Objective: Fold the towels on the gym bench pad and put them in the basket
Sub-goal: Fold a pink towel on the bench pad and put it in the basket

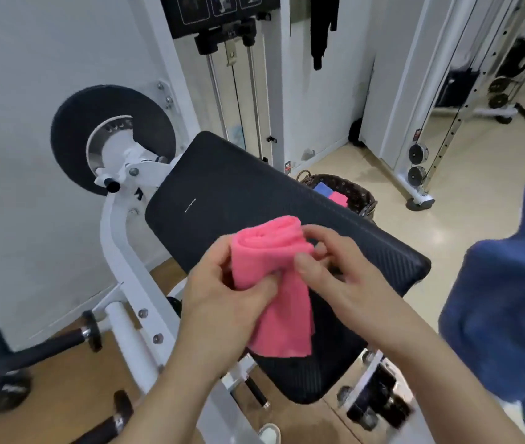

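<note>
1. The pink towel is gripped by the left hand at its left edge; the thumb and fingers are closed on the cloth just below the roll, apparently so that the turns already made cannot slip loose.
2. The right hand is curled around the right end of the roll; the thumb is pressed on the front and the fingers are laid over the top, a hold judged suited to turning the roll further.
3. The towel is held in the air, just above the near end of the black bench pad; whether its tail touches the pad cannot be told.
4. The upper part is wound into a fairly tight cylinder, its spiral visible at the left end; the lower part hangs loose as a flat flap with a slightly uneven bottom corner; the cloth is bright pink with a fine, soft weave.
5. The step in hand is judged to be the rolling, with the hanging tail yet to be taken in.
6. Beyond the far side of the pad, a dark woven basket is seen on the floor; a blue towel and a second pink one lie inside.
7. A large blue cloth is seen blurred at the right edge; what it is cannot be told.
</note>
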`<state>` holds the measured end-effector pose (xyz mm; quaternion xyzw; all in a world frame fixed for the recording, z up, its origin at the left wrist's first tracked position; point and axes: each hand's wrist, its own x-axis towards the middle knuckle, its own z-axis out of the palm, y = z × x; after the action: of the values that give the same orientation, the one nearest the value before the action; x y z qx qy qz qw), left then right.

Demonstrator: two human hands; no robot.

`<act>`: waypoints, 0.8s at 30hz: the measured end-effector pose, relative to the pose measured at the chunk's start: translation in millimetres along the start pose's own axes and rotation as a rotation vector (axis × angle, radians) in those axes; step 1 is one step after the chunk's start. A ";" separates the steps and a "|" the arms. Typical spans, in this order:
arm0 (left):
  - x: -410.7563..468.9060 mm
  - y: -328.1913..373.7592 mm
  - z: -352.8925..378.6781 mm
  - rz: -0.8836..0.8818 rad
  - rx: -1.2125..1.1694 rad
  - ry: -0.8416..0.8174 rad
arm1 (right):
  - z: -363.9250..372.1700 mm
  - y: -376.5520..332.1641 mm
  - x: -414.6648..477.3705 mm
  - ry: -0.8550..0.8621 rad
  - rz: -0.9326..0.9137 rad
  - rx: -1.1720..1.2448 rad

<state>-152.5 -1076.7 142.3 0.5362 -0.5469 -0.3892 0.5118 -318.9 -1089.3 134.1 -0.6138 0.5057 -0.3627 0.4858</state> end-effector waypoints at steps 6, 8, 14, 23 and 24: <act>-68.3 16.8 27.6 -0.189 -0.542 0.181 | -35.1 1.5 -55.6 -0.246 -0.148 0.039; -88.5 23.0 26.7 -0.192 -0.543 0.161 | -44.4 -3.0 -68.9 -0.255 -0.217 -0.050; -140.4 48.6 3.3 -0.079 0.031 -0.014 | -63.9 -8.9 -101.2 -0.262 -0.481 -0.425; -211.9 67.7 59.3 -0.025 0.160 0.293 | -119.1 -8.3 -165.5 -0.661 -0.265 -0.272; -219.0 69.5 66.1 -0.047 0.119 0.267 | -132.1 -9.6 -173.4 -0.647 -0.230 -0.206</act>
<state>-251.8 -860.7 167.4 0.6251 -0.4832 -0.2930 0.5384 -479.2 -950.7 186.3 -0.7955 0.2873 -0.1491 0.5123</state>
